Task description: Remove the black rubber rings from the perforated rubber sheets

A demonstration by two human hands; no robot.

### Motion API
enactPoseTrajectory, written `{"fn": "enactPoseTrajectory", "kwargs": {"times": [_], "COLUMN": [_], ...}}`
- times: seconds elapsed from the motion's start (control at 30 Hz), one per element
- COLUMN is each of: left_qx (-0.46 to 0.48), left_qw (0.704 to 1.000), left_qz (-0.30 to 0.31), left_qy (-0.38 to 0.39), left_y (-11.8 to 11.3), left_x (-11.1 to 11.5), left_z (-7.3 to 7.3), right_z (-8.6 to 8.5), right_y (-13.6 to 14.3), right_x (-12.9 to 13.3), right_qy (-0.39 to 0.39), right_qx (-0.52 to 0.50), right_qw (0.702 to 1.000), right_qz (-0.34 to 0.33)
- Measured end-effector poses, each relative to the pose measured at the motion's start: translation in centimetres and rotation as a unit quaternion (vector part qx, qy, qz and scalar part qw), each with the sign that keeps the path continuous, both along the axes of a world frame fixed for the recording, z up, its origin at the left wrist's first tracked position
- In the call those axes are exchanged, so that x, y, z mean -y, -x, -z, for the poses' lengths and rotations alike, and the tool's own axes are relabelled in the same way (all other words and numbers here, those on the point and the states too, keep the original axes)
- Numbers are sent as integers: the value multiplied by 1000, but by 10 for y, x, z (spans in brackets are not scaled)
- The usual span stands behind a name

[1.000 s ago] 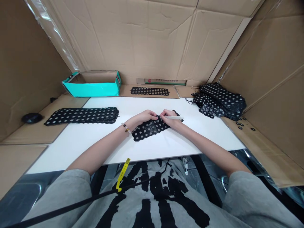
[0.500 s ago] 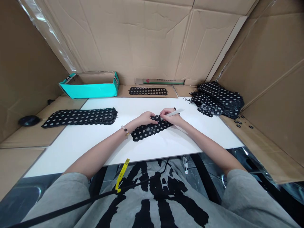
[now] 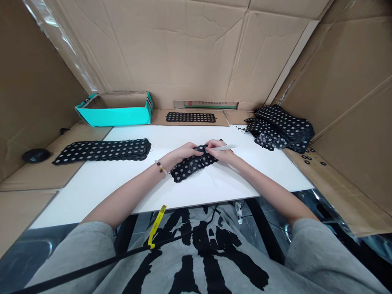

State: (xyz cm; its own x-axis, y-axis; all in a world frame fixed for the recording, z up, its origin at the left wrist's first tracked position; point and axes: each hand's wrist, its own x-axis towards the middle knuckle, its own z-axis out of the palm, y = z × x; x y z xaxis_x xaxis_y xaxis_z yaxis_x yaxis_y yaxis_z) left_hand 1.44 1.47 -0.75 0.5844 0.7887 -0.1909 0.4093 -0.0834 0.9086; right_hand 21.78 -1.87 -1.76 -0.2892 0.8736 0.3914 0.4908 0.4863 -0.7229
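Note:
A black sheet with rows of pale round dots lies slanted on the white table, between my two hands. My left hand is closed on its far edge, thumb on top. In my right hand is a slim whitish pen-like tool, its handle pointing right. That hand's fingertips pinch close to the sheet's far edge, near the left thumb. The tool's tip is hidden by the fingers. Whether the right fingers also grip the sheet, I cannot tell.
A neat stack of dotted black sheets lies left; a looser pile sits right, beside small black rings. At the back are a turquoise box and a black sheet with open holes. A black round object lies far left.
The sheet's far edge has shifted slightly up and is more bunched between the hands. The tool in my right hand has tilted flatter, and my left wrist has turned a little.

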Motion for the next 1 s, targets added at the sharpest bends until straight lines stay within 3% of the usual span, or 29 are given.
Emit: {"fn": "enactPoseTrajectory", "kwargs": {"times": [0.1, 0.23, 0.3, 0.43, 0.63, 1.0], "left_qx": [9, -12, -32, -41, -19, -11], "left_qw": [1000, 998, 997, 990, 984, 991], "left_qz": [3, 51, 60, 11, 29, 23], "left_qy": [17, 26, -20, -135, -176, -135], "left_y": [1, 4, 5, 2, -1, -4], "left_x": [-1, -2, -3, -8, -10, -1], "left_z": [-2, -7, -6, 3, 10, 5], "right_z": [1, -2, -5, -12, -11, 0], "right_y": [5, 4, -2, -17, -10, -5], "right_x": [0, -2, -3, -3, -1, -4], "right_qy": [-18, -21, -17, 53, 169, 137], "right_qx": [28, 49, 61, 75, -108, -58], "right_qw": [999, 999, 998, 994, 980, 989], "right_qz": [20, 12, 13, 53, 10, 13]}}
